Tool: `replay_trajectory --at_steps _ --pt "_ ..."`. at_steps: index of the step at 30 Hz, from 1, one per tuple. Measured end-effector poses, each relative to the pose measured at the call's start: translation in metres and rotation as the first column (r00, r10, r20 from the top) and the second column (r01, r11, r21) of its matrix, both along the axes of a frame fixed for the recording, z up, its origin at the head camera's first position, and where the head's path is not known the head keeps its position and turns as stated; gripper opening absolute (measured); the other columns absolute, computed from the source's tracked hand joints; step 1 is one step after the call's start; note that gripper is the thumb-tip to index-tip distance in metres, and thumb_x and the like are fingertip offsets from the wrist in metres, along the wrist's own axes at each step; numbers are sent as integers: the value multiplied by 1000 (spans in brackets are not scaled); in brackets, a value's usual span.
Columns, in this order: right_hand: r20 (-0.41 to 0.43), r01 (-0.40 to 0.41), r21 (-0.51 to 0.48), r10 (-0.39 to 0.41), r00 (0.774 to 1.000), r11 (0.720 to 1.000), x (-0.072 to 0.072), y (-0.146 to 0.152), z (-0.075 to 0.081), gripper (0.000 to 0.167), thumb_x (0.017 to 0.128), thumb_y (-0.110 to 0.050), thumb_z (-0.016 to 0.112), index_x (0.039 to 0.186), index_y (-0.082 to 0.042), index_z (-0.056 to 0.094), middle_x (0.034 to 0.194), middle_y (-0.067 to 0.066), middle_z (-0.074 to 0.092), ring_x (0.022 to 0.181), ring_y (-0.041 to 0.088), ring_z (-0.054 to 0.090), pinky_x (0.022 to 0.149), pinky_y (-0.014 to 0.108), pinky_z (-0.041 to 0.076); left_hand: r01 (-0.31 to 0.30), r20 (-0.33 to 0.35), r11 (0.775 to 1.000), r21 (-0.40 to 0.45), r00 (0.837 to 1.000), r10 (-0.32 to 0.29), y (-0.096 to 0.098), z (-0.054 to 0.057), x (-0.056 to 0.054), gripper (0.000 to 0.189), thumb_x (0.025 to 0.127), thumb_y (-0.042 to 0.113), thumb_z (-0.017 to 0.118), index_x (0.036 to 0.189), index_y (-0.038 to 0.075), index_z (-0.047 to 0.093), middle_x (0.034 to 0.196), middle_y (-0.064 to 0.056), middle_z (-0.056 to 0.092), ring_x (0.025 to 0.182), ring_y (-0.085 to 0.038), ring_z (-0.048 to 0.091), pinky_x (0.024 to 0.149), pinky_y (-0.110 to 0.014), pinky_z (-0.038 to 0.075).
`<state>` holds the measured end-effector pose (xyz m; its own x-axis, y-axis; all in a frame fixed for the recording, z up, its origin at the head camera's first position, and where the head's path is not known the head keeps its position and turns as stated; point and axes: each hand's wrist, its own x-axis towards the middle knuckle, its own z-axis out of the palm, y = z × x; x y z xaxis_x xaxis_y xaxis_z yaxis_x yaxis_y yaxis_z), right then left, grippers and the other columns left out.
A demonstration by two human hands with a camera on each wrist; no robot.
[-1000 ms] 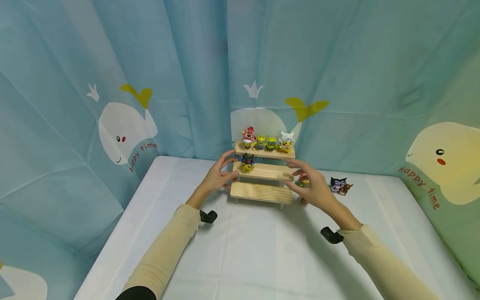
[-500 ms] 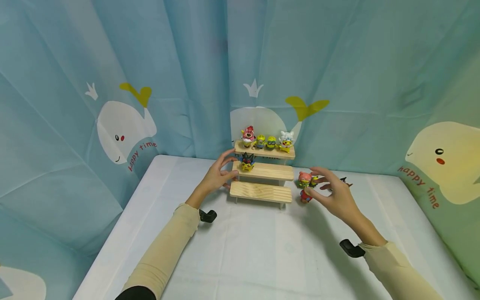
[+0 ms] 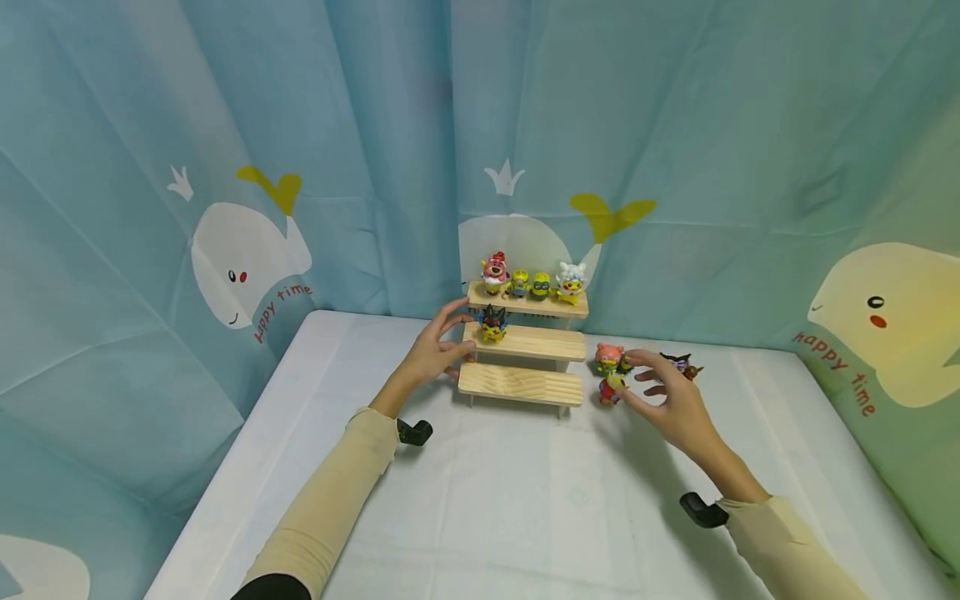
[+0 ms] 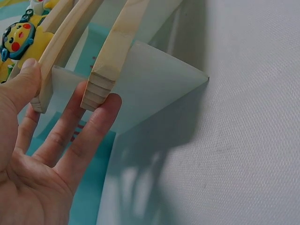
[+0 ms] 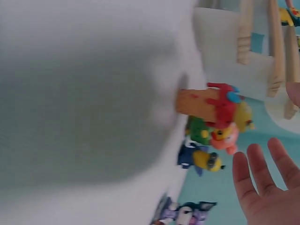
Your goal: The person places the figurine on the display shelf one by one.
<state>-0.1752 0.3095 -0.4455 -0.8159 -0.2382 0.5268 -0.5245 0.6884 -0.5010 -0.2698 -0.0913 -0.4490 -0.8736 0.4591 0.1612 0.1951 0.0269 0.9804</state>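
Note:
A three-tier wooden display shelf (image 3: 521, 383) stands on the white table. My left hand (image 3: 426, 360) grips its left end, the thumb (image 4: 29, 75) on the middle board and a fingertip (image 4: 111, 103) at the lowest board's end. Close to that thumb is a yellow figurine in a dark eared hood (image 3: 492, 327), on the middle tier. Over the figurines right of the shelf, my right hand (image 3: 678, 412) spreads its fingers, holding nothing. Beside it stand a red-clothed figurine (image 5: 226, 108), a pink-hooded figurine (image 3: 607, 357) and a minion figurine (image 5: 202, 159).
On the top tier are a pink bear figurine (image 3: 495, 275), two small minions (image 3: 541, 287) and a white-hooded yellow figurine (image 3: 571, 285). A purple-and-black figurine (image 3: 677, 364) sits farther right. A blue curtain (image 3: 390, 167) with whale prints hangs behind the table.
My right hand has moved from the right end of the shelf out to the figurines on the right, uncovering several of them. My left hand stays at the shelf's left end.

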Motion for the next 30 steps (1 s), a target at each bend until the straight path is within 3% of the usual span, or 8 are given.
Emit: replay_trajectory --at_steps 6,11,21,30 --pt "104 -29 -23 31 994 999 -3 3 -17 61 84 6 81 139 5 54 127 27 62 97 45 66 72 54 60 -6 -8 1000 -4 1000 6 -1 0 -1 75 102 9 65 163 30 27 159 -15 40 95 -49 70 65 -77 48" --pt "187 -42 -55 52 981 998 -9 3 -28 58 85 8 79 137 6 52 122 32 62 92 47 70 75 57 60 -3 -15 1000 -7 1000 3 -2 0 0 74 103 8 64 163 28 26 159 -17 39 94 -48 70 65 -77 49" --pt "190 -36 -45 44 981 998 -14 0 -37 51 85 9 79 129 3 54 111 29 67 87 41 72 73 51 62 2 -11 1000 4 1000 -2 -1 -1 -1 74 103 9 64 163 30 27 159 -16 39 93 -46 71 66 -78 48" --pt "177 -27 -32 32 984 999 -16 -1 -40 49 84 8 81 126 1 56 110 25 66 85 39 73 71 47 63 14 -31 1000 23 999 -14 0 -4 -2 75 103 7 64 164 27 26 159 -21 37 96 -54 67 62 -79 46"
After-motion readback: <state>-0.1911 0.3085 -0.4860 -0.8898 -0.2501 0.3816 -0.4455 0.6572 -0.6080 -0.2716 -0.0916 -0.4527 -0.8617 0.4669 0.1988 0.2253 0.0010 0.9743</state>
